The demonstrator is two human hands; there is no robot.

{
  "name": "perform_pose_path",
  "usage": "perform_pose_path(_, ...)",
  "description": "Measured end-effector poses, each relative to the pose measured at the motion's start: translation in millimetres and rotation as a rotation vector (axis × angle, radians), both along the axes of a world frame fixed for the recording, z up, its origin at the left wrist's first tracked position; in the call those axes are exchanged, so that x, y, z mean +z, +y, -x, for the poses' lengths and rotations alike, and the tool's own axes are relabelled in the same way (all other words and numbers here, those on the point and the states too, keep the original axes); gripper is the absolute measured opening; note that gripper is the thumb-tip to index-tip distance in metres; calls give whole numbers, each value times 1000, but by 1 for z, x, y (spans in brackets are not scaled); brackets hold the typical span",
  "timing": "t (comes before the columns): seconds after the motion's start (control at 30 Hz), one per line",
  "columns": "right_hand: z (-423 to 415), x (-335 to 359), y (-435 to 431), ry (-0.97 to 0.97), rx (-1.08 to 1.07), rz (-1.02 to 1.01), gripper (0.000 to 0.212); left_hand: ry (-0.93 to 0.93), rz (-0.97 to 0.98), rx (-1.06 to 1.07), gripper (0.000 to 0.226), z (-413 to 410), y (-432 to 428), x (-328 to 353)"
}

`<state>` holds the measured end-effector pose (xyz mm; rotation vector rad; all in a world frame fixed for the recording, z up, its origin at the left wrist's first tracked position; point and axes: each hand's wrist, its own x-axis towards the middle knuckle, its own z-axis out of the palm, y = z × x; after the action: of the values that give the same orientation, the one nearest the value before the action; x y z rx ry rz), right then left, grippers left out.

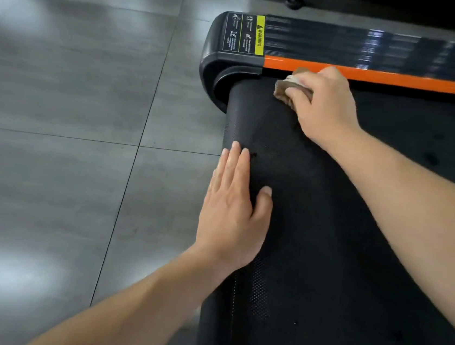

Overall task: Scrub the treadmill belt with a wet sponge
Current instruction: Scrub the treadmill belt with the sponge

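- Right hand (324, 106) is curled over a brownish sponge (283, 89) and grips it, pushing it down on the belt (340, 242). Only the sponge's front end pokes out past the fingers.
- The sponge sits in the belt's far corner, right up against the orange strip (415, 82) and just beside the black end cap (214, 66).
- Left hand (233, 210) isn't gripping anything. It lies palm down with the fingers straight and the thumb out to the side, on the belt where it rolls over the end.
- The two hands are well apart along that end of the belt.
- The belt is black and textured, with a dark spot (430, 159) further in.
- Past the strip is a glossy black rail (362, 46) with a yellow WARNING label (259, 35) by the cap.
- Grey tile floor (70, 126) off to the left.
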<state>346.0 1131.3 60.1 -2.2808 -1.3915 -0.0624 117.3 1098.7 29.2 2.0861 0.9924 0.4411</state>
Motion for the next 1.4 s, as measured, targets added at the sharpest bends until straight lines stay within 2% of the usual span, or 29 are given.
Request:
perform_pose_path(0.07, 8, -1, 4, 40, 5, -4, 32, -11, 10, 14, 68, 0, -1, 1)
perform_pose_path(0.17, 51, -4, -30, 80, 281, -26, 31, -7, 29, 15, 70, 1, -2, 3)
perform_pose_path(0.23, 53, -3, -47, 84, 393, -4, 33, 19, 37, 12, 73, 3, -5, 5)
perform_pose_path(0.3, 28, 0, -30, 32, 339, -10, 32, 40, 32, 21, 75, 4, -8, 5)
perform_pose_path(0.43, -3, -4, 17, 33, 18, -77, 27, 61, 20, 39, 75, 5, -11, 4)
perform_pose_path(0.47, 6, -7, 16, 32, 48, -81, 26, 64, 22, 39, 75, 5, -11, 4)
perform_pose_path(0.57, 39, -7, -12, 72, 391, -33, 25, 73, 31, 36, 75, 5, -11, 5)
perform_pose_path(0.63, 33, -1, -17, 45, 479, 18, 27, 75, 32, 39, 75, 4, -12, 7)
perform_pose_path(0.67, 24, 1, -8, 8, 423, 7, 28, 75, 32, 41, 75, 4, -12, 7)
perform_pose_path(0.77, 9, -1, 27, -16, 46, -56, 31, 63, 39, 44, 74, 5, -12, 6)
perform_pose_path(0.8, 14, -4, 32, -14, -3, -79, 32, 54, 41, 46, 75, 5, -11, 5)
perform_pose_path(0.83, 23, -7, 32, -4, 17, -82, 31, 46, 47, 47, 76, 6, -11, 4)
perform_pose_path(0.97, 45, 0, -4, 126, 480, 2, 24, 21, 80, 57, 81, 7, -9, 3)
perform_pose_path(1.0, 39, 4, -6, 115, 530, 36, 26, 17, 85, 59, 82, 7, -10, 3)
perform_pose_path(1.07, 22, 6, 9, 37, 426, 8, 29, 14, 85, 57, 81, 7, -10, 4)
perform_pose_path(1.17, 17, 0, 36, 13, 16, -56, 30, 10, 102, 59, 81, 8, -10, 4)
perform_pose_path(1.2, 25, -4, 37, 1, -7, -68, 30, 7, 110, 61, 81, 8, -9, 4)
perform_pose_path(1.23, 36, -6, 32, 7, 59, -78, 29, 6, 118, 62, 82, 9, -9, 4)
perform_pose_path(1.33, 61, -8, -5, 91, 444, -38, 29, 10, 139, 56, 83, 11, -10, 5)
perform_pose_path(1.4, 54, -2, -17, 82, 532, 16, 30, 14, 151, 51, 82, 15, -15, 6)
